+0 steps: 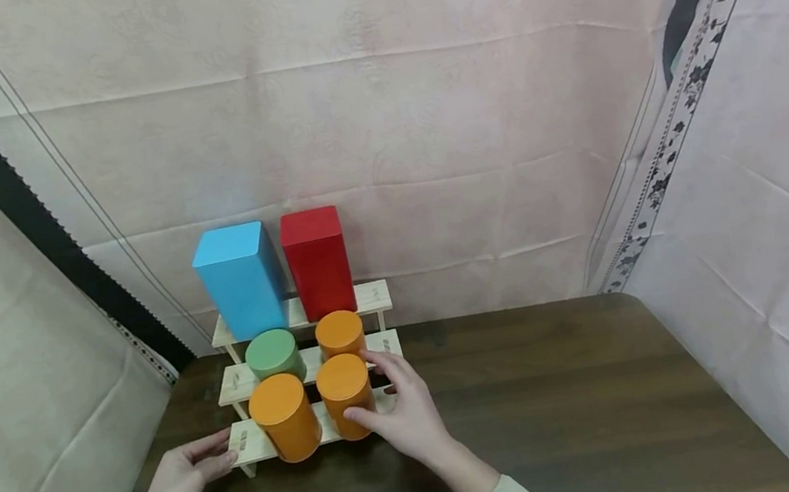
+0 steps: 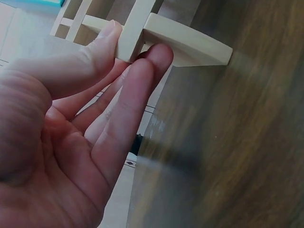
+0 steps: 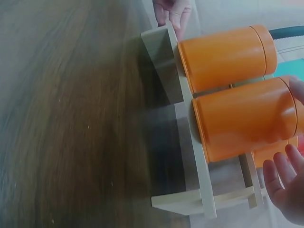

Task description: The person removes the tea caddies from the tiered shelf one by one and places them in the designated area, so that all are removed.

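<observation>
A pale wooden three-step stand stands on the dark table. My left hand pinches the left end of its lowest step between thumb and fingertips, and the left wrist view shows this wooden edge up close. Two orange canisters stand upright on that step, a left one and a right one. My right hand holds the right canister, its thumb on the front and its index finger near the rim. In the right wrist view its other fingers are spread apart from that canister.
On the middle step are a green canister and another orange canister. A tall blue box and a red box stand on the top step. Behind the table hangs pale cloth, also at both sides.
</observation>
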A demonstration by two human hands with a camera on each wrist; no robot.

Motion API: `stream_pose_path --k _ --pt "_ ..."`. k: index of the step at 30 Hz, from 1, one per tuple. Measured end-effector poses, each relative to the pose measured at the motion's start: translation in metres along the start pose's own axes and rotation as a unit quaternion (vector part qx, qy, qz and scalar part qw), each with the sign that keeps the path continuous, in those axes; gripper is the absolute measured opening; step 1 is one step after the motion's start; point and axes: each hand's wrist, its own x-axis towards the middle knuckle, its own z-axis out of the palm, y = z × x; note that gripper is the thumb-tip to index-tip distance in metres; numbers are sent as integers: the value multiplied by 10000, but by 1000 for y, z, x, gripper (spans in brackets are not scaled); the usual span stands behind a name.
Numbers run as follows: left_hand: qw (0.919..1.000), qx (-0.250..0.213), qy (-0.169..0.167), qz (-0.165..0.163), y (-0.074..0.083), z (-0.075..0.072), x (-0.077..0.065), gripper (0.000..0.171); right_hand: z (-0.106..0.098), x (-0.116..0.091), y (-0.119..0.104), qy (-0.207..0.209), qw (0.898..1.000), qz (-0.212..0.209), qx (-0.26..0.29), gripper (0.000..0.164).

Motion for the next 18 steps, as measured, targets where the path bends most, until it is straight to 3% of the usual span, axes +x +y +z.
stream_pose_path --k 10,18 --pt "10000 77 4 44 2 0 1 62 11 2 -2 27 9991 430 35 86" --pt "9997 115 64 -205 4 -1 4 63 16 2 1 -33 9967 793 160 90"
